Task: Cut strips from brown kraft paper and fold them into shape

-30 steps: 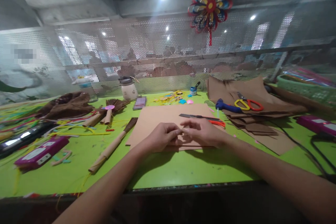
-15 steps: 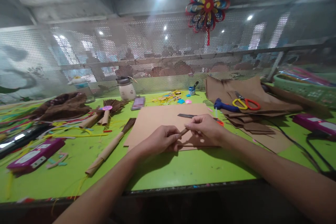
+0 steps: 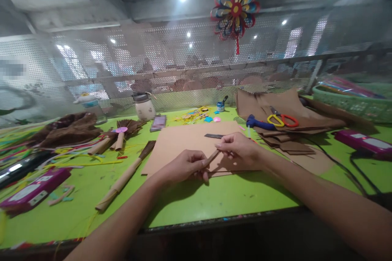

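My left hand (image 3: 190, 165) and my right hand (image 3: 240, 147) pinch a narrow brown paper strip (image 3: 213, 156) between them, slanting up to the right. Both hands are just above tan paper sheets (image 3: 177, 142) lying on the green table. Whether the strip is folded or rolled I cannot tell. A dark flat blade (image 3: 212, 136) lies on the paper, its right end hidden behind my right hand. Left of the paper rests a rolled brown paper stick (image 3: 122, 183) with a fringed dark end.
Blue glue gun (image 3: 259, 122) and scissors (image 3: 283, 120) with yellow and red handles lie on brown paper (image 3: 275, 104) at right. Purple power strips (image 3: 38, 189) flank both sides, with a black cable at right. A white jar (image 3: 144, 108) and small blue pot (image 3: 220, 106) stand behind.
My hands have drawn slightly apart, and more of the brown paper strip shows between them. The whole view has shifted a little; the things on the table lie as before.
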`<act>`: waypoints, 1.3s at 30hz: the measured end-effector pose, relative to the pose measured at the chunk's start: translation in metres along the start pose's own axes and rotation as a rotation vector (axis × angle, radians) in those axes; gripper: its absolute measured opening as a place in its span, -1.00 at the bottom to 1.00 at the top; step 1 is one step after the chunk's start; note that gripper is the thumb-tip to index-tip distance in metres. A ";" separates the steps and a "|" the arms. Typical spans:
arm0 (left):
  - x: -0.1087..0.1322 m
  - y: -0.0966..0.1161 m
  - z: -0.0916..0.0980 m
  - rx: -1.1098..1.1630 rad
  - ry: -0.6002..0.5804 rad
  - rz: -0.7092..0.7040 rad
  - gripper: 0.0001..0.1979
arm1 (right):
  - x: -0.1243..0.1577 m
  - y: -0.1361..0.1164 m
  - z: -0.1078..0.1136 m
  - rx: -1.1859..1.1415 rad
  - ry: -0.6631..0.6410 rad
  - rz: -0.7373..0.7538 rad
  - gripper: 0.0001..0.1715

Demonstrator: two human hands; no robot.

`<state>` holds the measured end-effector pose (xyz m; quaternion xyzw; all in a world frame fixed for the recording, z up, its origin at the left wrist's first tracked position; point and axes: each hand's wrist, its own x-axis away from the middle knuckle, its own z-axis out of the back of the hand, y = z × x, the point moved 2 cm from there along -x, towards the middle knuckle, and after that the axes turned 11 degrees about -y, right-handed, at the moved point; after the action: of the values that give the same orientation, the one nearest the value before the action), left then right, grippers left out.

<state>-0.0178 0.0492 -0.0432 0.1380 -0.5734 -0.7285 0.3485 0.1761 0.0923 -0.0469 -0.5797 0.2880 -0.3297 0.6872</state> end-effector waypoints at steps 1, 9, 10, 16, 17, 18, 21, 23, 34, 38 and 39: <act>0.000 0.001 0.000 -0.009 0.002 -0.003 -0.60 | 0.000 0.000 0.001 0.010 0.001 0.004 -0.60; -0.002 0.001 0.002 0.113 0.080 -0.025 -0.64 | -0.002 -0.003 -0.009 0.055 -0.034 0.008 -0.55; -0.002 -0.001 0.001 0.157 0.081 -0.012 -0.65 | -0.002 -0.004 -0.011 0.046 -0.042 0.012 -0.54; -0.002 -0.008 0.002 0.316 0.156 0.017 -0.67 | 0.001 -0.012 -0.012 -0.065 0.006 0.123 -0.42; -0.003 -0.008 0.003 0.233 0.185 0.000 -0.69 | 0.001 -0.012 -0.011 -0.079 0.007 0.130 -0.42; -0.003 -0.006 0.003 0.109 0.229 -0.031 -0.72 | 0.000 -0.012 -0.010 -0.084 0.010 0.136 -0.41; -0.003 0.003 0.004 -0.418 0.404 -0.164 -0.81 | -0.003 -0.007 -0.008 -0.056 0.050 0.130 -0.41; -0.001 0.009 0.002 -0.761 0.494 -0.241 -0.80 | -0.005 -0.002 -0.007 -0.022 0.091 0.113 -0.43; 0.002 0.008 0.003 -1.064 0.554 -0.320 -0.77 | -0.008 0.002 0.003 0.159 0.215 0.108 -0.53; 0.001 0.009 0.016 -0.649 0.546 -0.214 -0.78 | -0.012 0.003 0.005 0.311 0.267 0.128 -0.61; 0.001 0.010 0.019 -0.520 0.529 -0.180 -0.77 | -0.012 0.003 0.005 0.371 0.281 0.145 -0.63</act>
<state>-0.0270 0.0617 -0.0282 0.2782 -0.2453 -0.8166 0.4423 0.1728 0.1056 -0.0490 -0.3697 0.3561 -0.4041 0.7571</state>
